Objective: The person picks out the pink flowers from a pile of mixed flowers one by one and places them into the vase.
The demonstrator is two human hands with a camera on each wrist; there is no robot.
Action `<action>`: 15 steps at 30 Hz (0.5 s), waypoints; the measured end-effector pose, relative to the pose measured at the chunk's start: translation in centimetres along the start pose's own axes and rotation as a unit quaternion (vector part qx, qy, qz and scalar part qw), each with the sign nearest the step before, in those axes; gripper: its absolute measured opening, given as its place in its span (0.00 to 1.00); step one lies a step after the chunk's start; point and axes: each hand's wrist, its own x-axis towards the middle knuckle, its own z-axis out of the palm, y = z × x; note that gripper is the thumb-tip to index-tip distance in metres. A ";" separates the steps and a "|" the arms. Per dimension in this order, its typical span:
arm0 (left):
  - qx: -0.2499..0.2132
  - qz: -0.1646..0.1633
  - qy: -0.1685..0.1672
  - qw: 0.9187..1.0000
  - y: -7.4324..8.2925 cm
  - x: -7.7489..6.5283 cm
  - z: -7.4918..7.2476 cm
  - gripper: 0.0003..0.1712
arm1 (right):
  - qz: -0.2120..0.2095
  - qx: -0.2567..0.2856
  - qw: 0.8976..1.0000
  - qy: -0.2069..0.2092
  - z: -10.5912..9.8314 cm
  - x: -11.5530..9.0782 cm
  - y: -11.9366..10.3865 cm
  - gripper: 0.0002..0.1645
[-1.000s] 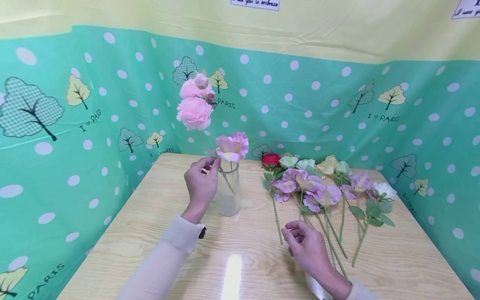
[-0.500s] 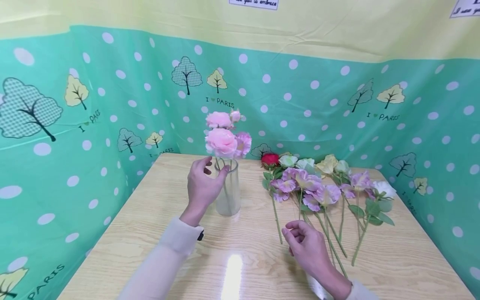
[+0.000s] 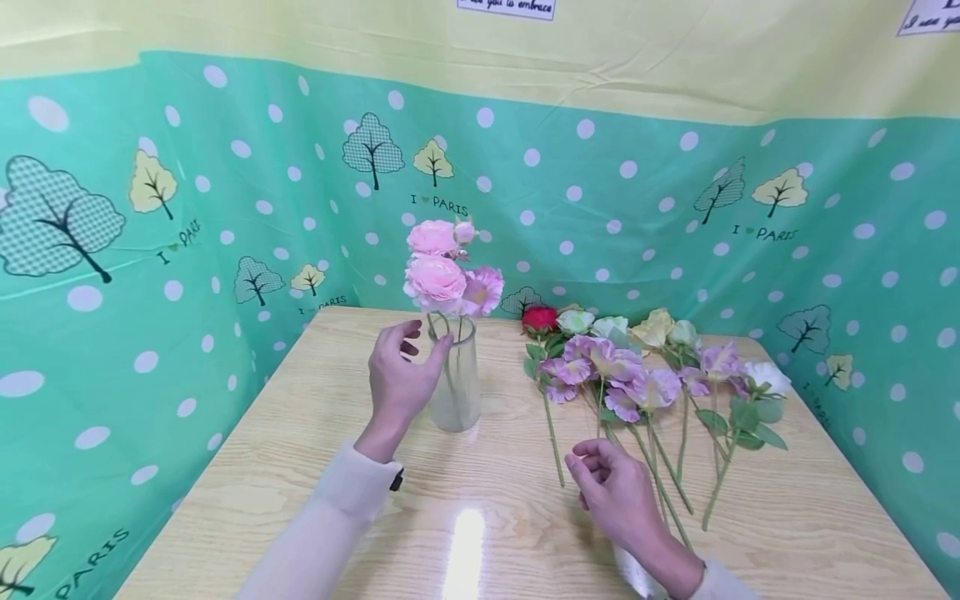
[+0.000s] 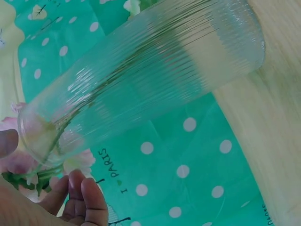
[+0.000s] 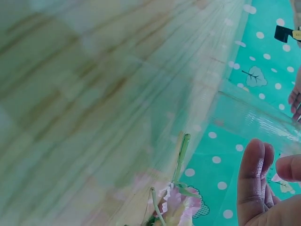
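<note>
A clear ribbed glass vase (image 3: 456, 392) stands upright on the table, left of the loose flowers. In it are a pink artificial flower stem (image 3: 435, 282), with two full blooms and a bud, and a lilac-pink bloom (image 3: 485, 290). My left hand (image 3: 403, 371) is at the left of the vase's mouth, thumb and fingers apart. The left wrist view shows the vase (image 4: 155, 80) tilted by the camera angle, the fingers (image 4: 89, 200) below its rim. My right hand (image 3: 617, 493) hovers near the flower stems, loosely curled, holding nothing; its fingers (image 5: 254, 181) and thumb are apart.
Several lilac flowers (image 3: 651, 390) lie at right with a red rose (image 3: 540, 318), a pale yellow bloom (image 3: 654, 328) and a white rose (image 3: 767, 379), stems toward the front. A patterned green curtain (image 3: 585, 208) closes off the wooden table's (image 3: 300, 467) back and sides.
The pink flower stem has gone down and right into the vase. My left hand has let go of it and drawn slightly left. The right hand has hardly moved.
</note>
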 end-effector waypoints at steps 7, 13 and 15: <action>0.019 0.001 0.001 1.000 -0.1 -0.9 -0.1 0.28 | 0.007 -0.015 1.000 0.002 -0.6 0.4 0.0 0.06; 0.022 -0.002 -0.006 1.000 -0.1 -1.9 -0.1 0.25 | -0.004 -0.043 0.999 0.017 -1.5 0.8 0.4 0.08; 0.026 -0.006 -0.016 1.000 -0.1 -2.3 0.0 0.24 | -0.014 -0.064 0.997 0.033 -1.9 1.0 0.5 0.09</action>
